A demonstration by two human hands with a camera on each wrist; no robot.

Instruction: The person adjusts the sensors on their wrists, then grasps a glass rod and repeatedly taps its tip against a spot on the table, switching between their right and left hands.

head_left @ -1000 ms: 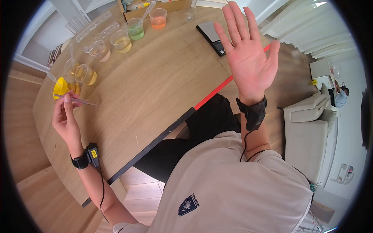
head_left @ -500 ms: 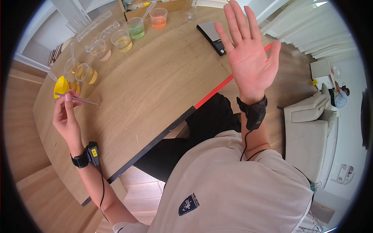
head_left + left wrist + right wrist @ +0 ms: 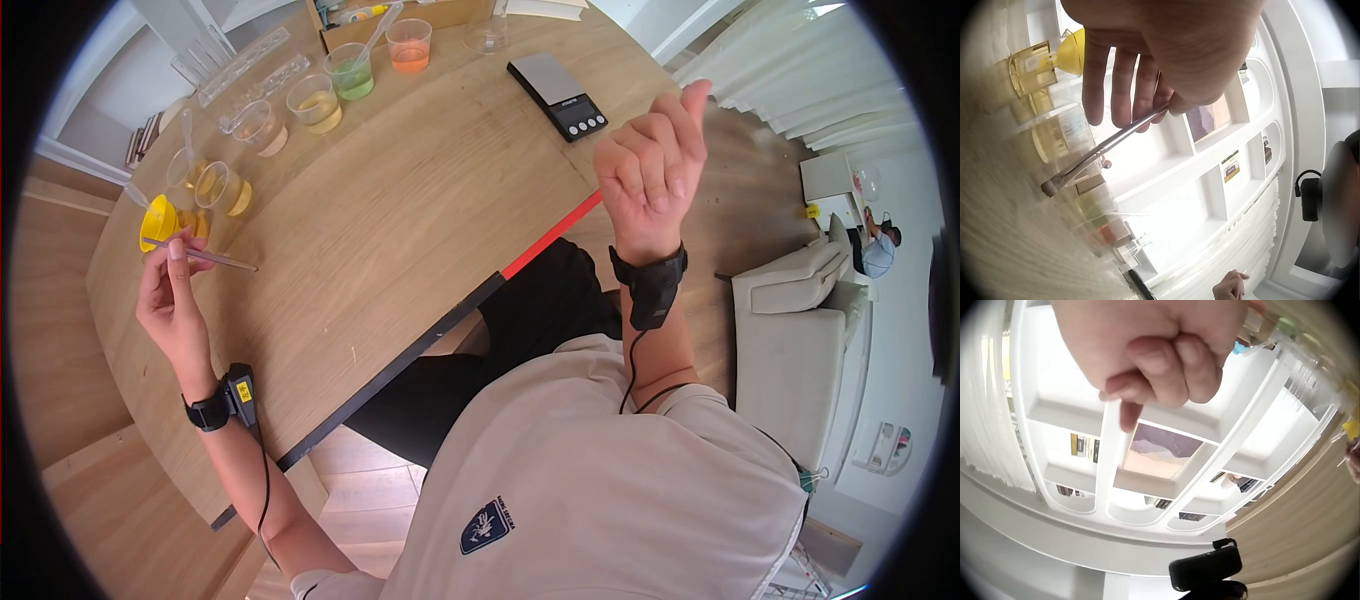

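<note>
In the head view my left hand [image 3: 172, 305], at the table's left side, pinches a slim metal rod [image 3: 228, 261] between thumb and fingers. The left wrist view shows this rod [image 3: 1107, 147] slanting down to a dark, ridged tip above the wood. Just beyond those fingers is a yellow funnel-shaped piece [image 3: 156, 226], beside a clear cup of yellow liquid [image 3: 238, 198]. My right hand [image 3: 650, 180] is raised past the table's red edge strip, fingers curled into the palm, one digit sticking out. Nothing is in it. A digital scale [image 3: 555, 95] lies nearest to it.
Along the far side stand clear cups with pale yellow [image 3: 317, 112], green [image 3: 352, 80] and orange liquid [image 3: 409, 55]. Clear plastic racks [image 3: 243, 68] lie behind them, near a cardboard box [image 3: 440, 17]. A person [image 3: 878, 250] is far off at the right.
My right hand has gone from a flat, spread palm to curled fingers, uncovering more of the scale. The left hand keeps the rod in the same place.
</note>
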